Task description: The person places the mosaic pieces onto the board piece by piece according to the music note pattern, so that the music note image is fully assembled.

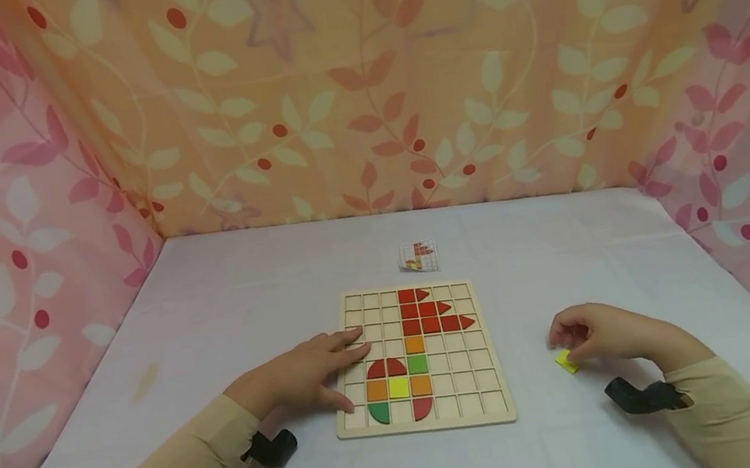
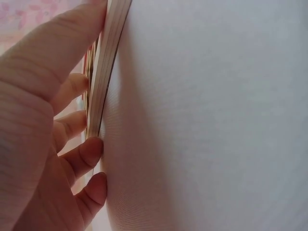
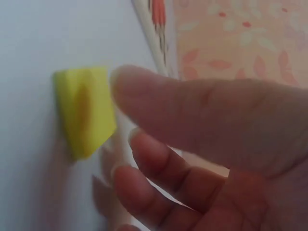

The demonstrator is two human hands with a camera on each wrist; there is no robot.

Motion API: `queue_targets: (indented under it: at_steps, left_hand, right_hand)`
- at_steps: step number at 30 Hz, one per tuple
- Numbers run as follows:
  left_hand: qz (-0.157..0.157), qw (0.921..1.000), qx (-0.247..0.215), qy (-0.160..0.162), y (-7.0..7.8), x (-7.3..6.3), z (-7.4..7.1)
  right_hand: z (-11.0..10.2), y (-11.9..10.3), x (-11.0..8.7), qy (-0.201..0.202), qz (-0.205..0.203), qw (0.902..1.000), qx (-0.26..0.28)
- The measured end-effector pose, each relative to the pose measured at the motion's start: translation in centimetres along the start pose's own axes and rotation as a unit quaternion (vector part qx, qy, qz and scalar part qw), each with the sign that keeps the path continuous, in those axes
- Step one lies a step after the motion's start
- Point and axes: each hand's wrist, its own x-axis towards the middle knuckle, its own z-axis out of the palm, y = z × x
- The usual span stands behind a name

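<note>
A light wooden grid board (image 1: 464, 376) lies on the white table with red, orange, green and yellow tiles in several squares. My left hand (image 1: 311, 368) rests at its left edge, fingers spread over the rim and thumb lower down; in the left wrist view the thumb (image 2: 57, 45) lies along the board's side (image 2: 103, 72). To the right of the board, my right hand (image 1: 600, 333) is bent over a small yellow tile (image 1: 566, 361). Its thumb tip (image 3: 130, 86) is right at an edge of the yellow tile (image 3: 89, 113), with curled fingers below; I cannot tell whether they pinch it.
Behind the board lies a small picture card (image 1: 419, 256) printed with a coloured grid pattern. A white cloth covers the table (image 1: 265, 284). Patterned curtains (image 1: 326, 111) hang at the back and both sides. A black wrist device (image 1: 273, 450) sits below the left wrist.
</note>
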Motion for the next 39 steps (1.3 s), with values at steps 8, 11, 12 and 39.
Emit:
queue_targets:
  at_steps: [8, 11, 12, 39]
  left_hand:
    - [0.0, 1.0, 0.009, 0.002, -0.1, 0.1, 0.1]
    - [0.003, 1.0, 0.007, 0.003, -0.2, 0.2, 0.2]
    - [0.005, 0.9999, 0.008, 0.004, -0.2, 0.2, 0.2]
    - [0.007, 1.0, 0.004, 0.003, -0.3, 0.1, 0.3]
  right_hand:
    - [0.1, 1.2, -0.5, -0.016, -0.004, 0.9999, -0.001]
    - [0.1, 1.2, -0.4, -0.011, -0.01, 0.9998, -0.013]
    - [0.1, 1.2, -0.4, -0.009, -0.011, 0.9997, -0.019]
    - [1.3, -6.5, 3.8, 0.009, -0.043, 0.999, 0.01]
